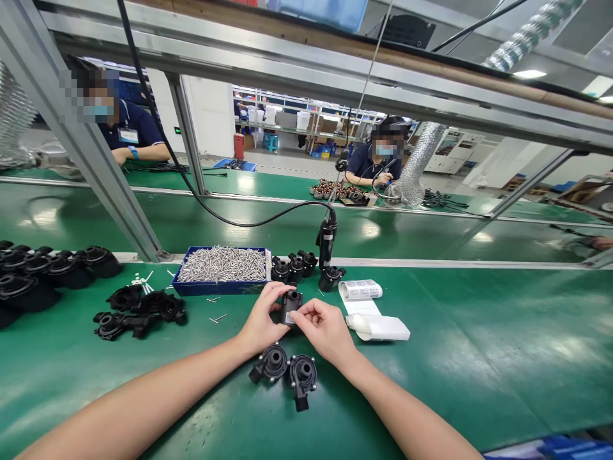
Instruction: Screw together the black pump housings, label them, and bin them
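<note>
My left hand [264,322] grips a small black pump [292,300] by its side, thumb low and fingers over the top. A small pale label [288,317] shows on the pump's near side. The thumb of my right hand [325,327] presses at that label, with the other fingers curled in. Below my hands, two more black pumps [302,374] lie on the green bench with silver screws around their rims. Right of my hands are a partly unrolled strip of labels [361,289] and a white bottle-like roll end [380,327].
A blue tray [220,287] full of screws stands behind my left hand. A black electric screwdriver [327,241] hangs by its cable near several pumps. Black covers [143,306] and larger black housings [67,268] lie left. Two co-workers sit across the bench.
</note>
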Available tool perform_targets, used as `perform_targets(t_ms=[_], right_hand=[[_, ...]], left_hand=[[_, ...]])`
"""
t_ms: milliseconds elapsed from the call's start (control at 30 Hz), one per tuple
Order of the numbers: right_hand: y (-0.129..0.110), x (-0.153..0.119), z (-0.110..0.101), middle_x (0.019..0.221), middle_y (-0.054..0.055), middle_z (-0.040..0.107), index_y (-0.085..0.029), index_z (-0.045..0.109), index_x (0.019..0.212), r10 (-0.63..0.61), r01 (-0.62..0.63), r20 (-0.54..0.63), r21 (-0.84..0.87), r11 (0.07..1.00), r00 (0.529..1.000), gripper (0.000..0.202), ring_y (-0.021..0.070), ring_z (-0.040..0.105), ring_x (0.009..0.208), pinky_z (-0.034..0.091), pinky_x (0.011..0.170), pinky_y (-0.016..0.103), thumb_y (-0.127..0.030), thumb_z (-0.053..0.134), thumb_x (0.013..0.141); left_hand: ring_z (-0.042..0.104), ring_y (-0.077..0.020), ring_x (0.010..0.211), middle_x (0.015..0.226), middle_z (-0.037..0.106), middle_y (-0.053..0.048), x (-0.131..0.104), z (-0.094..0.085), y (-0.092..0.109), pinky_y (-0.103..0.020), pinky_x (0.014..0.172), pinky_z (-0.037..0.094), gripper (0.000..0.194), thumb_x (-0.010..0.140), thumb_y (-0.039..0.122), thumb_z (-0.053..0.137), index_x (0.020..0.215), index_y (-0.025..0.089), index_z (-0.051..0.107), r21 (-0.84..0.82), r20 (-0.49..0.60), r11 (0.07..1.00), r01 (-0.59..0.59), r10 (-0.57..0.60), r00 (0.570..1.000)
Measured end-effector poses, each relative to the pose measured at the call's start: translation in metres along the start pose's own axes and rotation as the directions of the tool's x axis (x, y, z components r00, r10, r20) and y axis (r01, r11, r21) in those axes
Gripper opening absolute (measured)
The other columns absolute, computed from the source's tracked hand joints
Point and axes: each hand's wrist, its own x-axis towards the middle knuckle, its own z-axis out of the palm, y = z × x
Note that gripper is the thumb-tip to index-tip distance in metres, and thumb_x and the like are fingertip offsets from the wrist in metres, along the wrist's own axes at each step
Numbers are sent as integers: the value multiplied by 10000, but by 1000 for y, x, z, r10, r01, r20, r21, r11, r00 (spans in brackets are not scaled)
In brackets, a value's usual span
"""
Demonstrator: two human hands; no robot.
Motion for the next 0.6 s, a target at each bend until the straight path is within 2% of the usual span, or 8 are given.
perform_targets(t_ms=[100,233,300,400,467,533,600], right_hand=[[-1,-1,-1,646,15,610,-210,672,759,-89,88,2,-73,993,996,309,156,473,565,362,553,297,-469,718,920],[3,-1,-1,680,26,617,-224,669,782,-136,135,0,-134,982,991,291,174,505,592,372,565,306,-460,679,953],[7,1,-2,672,21,613,-231,648,776,-132,129,-12,-146,981,991,298,174,510,588,370,570,307,-474,690,943],[11,8,-5,649,-4,610,-235,600,813,-50,43,-44,-141,989,998,313,169,520,571,368,568,299,-502,748,884],[12,12,-6,703,-15,650,-225,610,1001,26,-31,-48,-118,993,999,382,166,542,562,390,569,294,-507,800,827],[11,14,-3,826,2,708,-214,560,1276,68,-68,-11,-122,990,998,655,181,597,593,434,589,303,-487,863,763],[10,14,2,959,43,744,-219,495,1427,68,-60,39,-177,982,997,854,232,683,716,499,657,334,-428,911,710]], left_hand=[[602,-275,1228,1275,553,-105,1,0,-1,-316,835,635,452,809,210,749,1254,250,681,-21,3,1000,8,-8,1000],[603,-276,1227,1272,553,-106,1,0,-1,-330,856,638,429,831,236,755,1253,247,680,-32,12,999,5,-4,1000],[608,-273,1215,1277,553,-104,1,-1,-1,-333,857,639,426,831,238,761,1249,252,678,-41,5,999,14,-13,1000],[607,-274,1205,1280,551,-103,1,-1,-1,-327,841,639,449,805,226,769,1243,250,675,-56,-4,998,26,-26,1000],[602,-278,1206,1275,546,-104,1,-1,-2,-323,829,633,464,795,208,753,1251,249,674,-31,5,999,12,-12,1000],[604,-279,1183,1258,538,-105,1,-1,-3,-323,815,621,484,784,179,733,1260,250,678,29,35,999,-24,23,999],[606,-278,1147,1222,529,-102,0,-2,-5,-328,815,609,497,769,152,724,1255,248,684,90,78,994,-60,53,996]])
